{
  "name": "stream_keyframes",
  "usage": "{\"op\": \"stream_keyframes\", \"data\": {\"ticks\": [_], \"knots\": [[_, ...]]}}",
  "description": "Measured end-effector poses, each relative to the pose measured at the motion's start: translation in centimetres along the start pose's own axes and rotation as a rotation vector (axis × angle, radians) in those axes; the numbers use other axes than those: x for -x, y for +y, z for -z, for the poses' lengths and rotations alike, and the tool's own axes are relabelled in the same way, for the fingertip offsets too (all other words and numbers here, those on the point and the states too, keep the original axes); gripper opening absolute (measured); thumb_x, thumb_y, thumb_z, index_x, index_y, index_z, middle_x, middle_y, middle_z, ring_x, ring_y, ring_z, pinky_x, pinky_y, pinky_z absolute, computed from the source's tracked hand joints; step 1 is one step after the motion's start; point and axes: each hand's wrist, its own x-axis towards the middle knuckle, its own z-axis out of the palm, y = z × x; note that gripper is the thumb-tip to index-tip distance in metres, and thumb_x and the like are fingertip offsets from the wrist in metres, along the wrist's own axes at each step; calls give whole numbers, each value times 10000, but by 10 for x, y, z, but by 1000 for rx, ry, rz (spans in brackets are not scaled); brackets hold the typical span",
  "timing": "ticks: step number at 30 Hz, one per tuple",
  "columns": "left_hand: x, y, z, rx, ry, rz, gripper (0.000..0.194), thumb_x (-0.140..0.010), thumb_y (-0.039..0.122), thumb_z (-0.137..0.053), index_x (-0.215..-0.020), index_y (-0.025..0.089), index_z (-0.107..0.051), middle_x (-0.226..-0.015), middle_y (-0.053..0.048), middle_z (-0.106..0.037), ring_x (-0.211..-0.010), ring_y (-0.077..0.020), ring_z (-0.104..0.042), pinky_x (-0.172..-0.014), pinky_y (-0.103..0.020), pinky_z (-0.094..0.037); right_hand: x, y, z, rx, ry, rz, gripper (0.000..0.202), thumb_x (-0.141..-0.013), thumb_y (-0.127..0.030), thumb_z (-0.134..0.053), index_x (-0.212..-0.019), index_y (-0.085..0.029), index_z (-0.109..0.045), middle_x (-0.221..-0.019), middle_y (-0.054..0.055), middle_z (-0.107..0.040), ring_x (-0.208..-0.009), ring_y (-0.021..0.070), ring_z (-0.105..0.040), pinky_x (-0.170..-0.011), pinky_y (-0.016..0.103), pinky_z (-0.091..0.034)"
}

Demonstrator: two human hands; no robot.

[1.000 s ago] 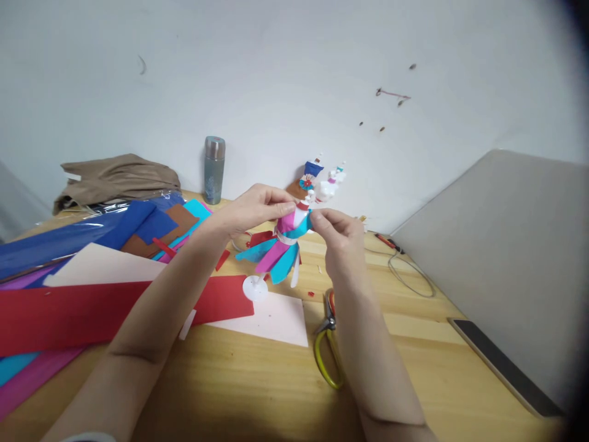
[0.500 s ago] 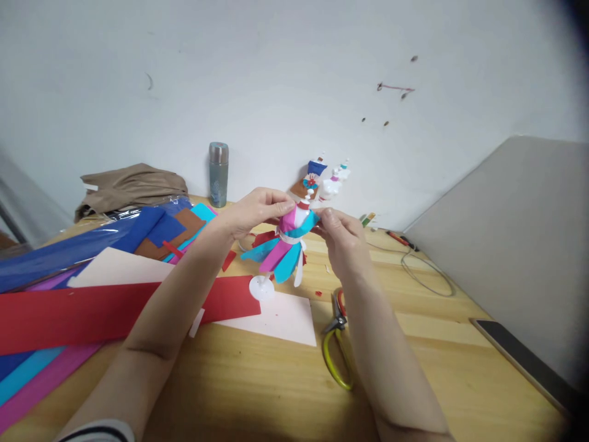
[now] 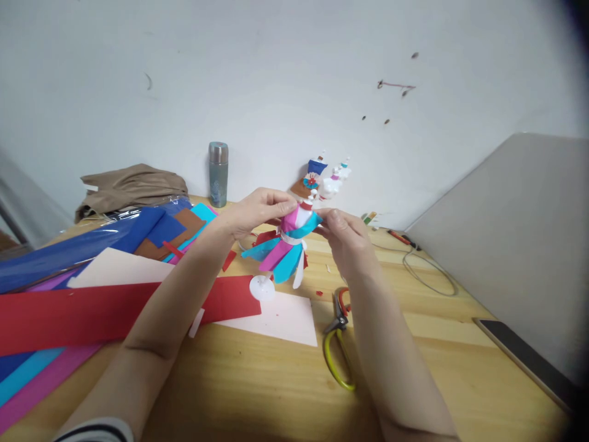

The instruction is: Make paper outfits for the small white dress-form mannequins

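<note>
A miniature white dress form [image 3: 304, 216] tilts over its round white base [image 3: 262, 287]. Magenta and blue strips cross its chest, a red band rings the neck, and blue, magenta, white and red petal-like strips hang as a skirt [image 3: 280, 255]. My left hand [image 3: 262, 212] is closed at the form's left shoulder, thumb on the magenta strip; its other fingertips are hidden behind the form. On the other side, my right hand [image 3: 346, 236] pinches the outer end of the blue strip [image 3: 307, 228] between thumb and finger.
Scissors [image 3: 339, 334] lie by my right forearm. Left are a red sheet [image 3: 232, 301], pale pink sheets [image 3: 288, 322] and several coloured sheets. Behind stand a flask [image 3: 218, 175] and other small dress forms [image 3: 331, 184]. A phone-like dark slab [image 3: 519, 359] and a cable [image 3: 432, 288] lie right.
My right hand has shifted slightly to the right, with the end of the blue strip drawn outward. My left hand and the form have hardly moved.
</note>
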Motion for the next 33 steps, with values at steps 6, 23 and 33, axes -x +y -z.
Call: {"op": "stream_keyframes", "data": {"ticks": [6, 23, 33], "knots": [[-2, -3, 4, 3, -19, -24, 306, -853, 417, -668, -853, 114, -711, -760, -25, -680, -724, -106, -626, -799, -273, -514, 4, -12, 7, 24, 3, 17, 257, -782, -463, -732, -921, -250, -763, -912, 30, -756, -908, 212, -685, -885, 388, -519], [1, 4, 12, -160, 160, -121, 223, -756, 303, -733, -858, 110, -775, -874, -90, -776, -850, -198, -715, -836, -314, -546, 7, -10, -10, 120, 215, 66, 159, -764, -394, -750, -818, -245, -757, -831, 31, -763, -810, 225, -702, -799, 404, -544], [4, 9, 11, -178, 190, -89, 237, -701, 279, -779, -859, 102, -777, -876, -93, -778, -846, -209, -716, -834, -324, -558, 8, -10, -13, 145, 219, 97, 143, -776, -371, -733, -850, -251, -759, -852, 28, -764, -843, 228, -700, -821, 411, -548]]}}
